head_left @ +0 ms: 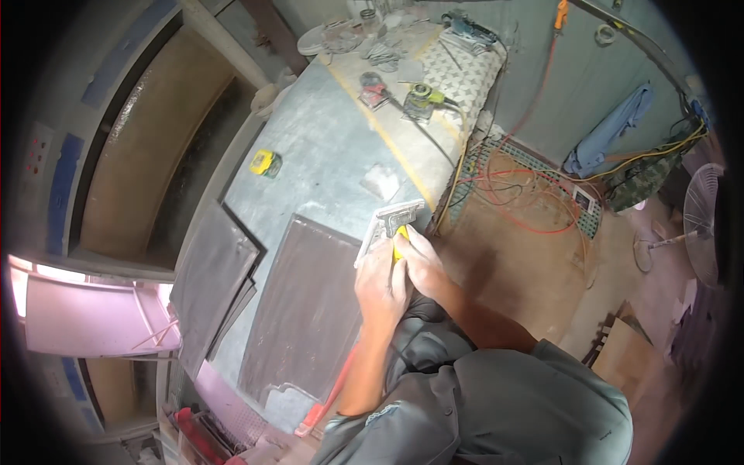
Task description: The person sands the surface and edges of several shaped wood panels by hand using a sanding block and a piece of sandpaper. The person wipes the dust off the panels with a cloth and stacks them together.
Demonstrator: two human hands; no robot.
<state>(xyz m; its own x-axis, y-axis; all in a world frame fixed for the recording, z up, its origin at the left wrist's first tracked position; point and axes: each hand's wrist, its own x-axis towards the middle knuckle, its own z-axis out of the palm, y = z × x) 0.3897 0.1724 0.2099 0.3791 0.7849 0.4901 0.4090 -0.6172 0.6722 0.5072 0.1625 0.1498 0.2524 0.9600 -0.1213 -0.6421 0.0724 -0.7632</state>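
Both my hands meet close together over the right edge of the work table (310,147). My right hand (425,263) is closed on a small yellow-handled tool (401,246) with a grey head; its exact kind is hard to make out. Held up with it is a pale, dusty flat piece with raised edges (377,227). My left hand (380,280) is closed at the near end of that piece, its fingers against the yellow handle. Just left of my hands lies a dark brown flat panel (302,302). What my palms cover is hidden.
More dark panels (213,279) lie stacked at the table's left edge. A yellow tape measure (266,163), a red sander (373,91) and a green sander (422,99) rest farther back. Hoses and cables (511,186) tangle on the floor at right, near a fan (704,221).
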